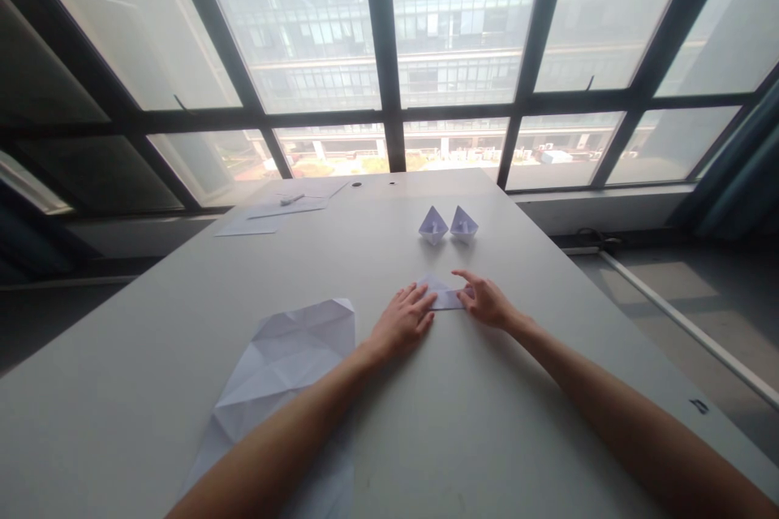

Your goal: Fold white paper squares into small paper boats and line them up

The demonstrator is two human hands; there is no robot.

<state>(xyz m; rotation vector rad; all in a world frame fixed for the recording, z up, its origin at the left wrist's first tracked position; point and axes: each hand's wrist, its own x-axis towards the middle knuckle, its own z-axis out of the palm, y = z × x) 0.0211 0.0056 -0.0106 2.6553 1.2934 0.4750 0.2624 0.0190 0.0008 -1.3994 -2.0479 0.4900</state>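
A small folded sheet of white paper lies on the white table, with a pointed top and a straight lower edge. My left hand rests flat over its left end, fingers spread. At the right end, my right hand has its index finger stretched out above the paper. Its other fingers curl in around the paper's corner, which shows between them. Two folded paper boats stand side by side just beyond my hands. Under my left forearm lies a large creased sheet of paper, partly hidden.
Flat white sheets lie at the table's far left, with a small whitish object on top. The table reaches toward dark-framed windows. Its right edge drops to a floor with a white pipe.
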